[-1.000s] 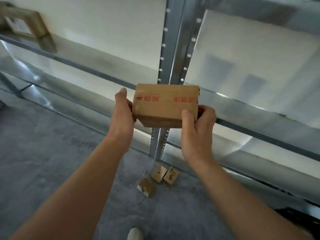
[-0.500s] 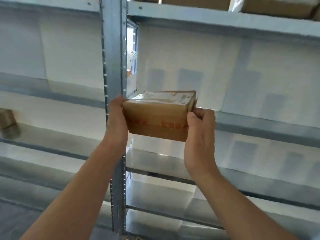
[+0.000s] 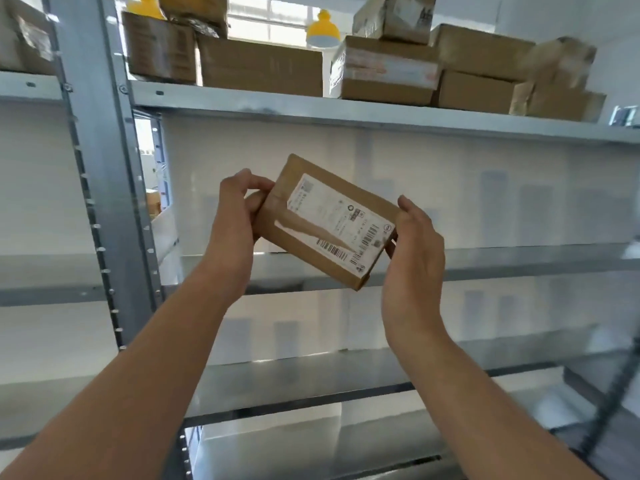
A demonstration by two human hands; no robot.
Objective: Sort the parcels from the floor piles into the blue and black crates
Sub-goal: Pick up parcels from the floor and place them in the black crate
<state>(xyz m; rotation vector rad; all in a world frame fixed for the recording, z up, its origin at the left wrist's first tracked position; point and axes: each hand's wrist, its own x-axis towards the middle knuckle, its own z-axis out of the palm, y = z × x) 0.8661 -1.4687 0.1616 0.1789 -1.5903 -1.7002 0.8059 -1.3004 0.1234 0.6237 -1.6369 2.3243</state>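
My fingers are curled round the one parcel in play. My left hand pinches its upper-left end. My right hand cups its lower-right end, fingers wrapped over the edge. Two hands, one parcel, held in the air between them.

The parcel is a flat brown cardboard box, tilted so the end at my left fingers sits higher. Its broad face is turned toward me and carries one white shipping label with several barcodes; a shiny strip of clear tape crosses the label's lower part.

Well above my fingers, the top shelf of a grey metal rack holds at least eight brown cartons, some stacked, too blurred to count exactly. Two yellow lamps show behind them. A perforated upright post stands left of my left hand. A middle shelf runs behind my knuckles, and a lower shelf is beneath my wrists. The wall behind is white.
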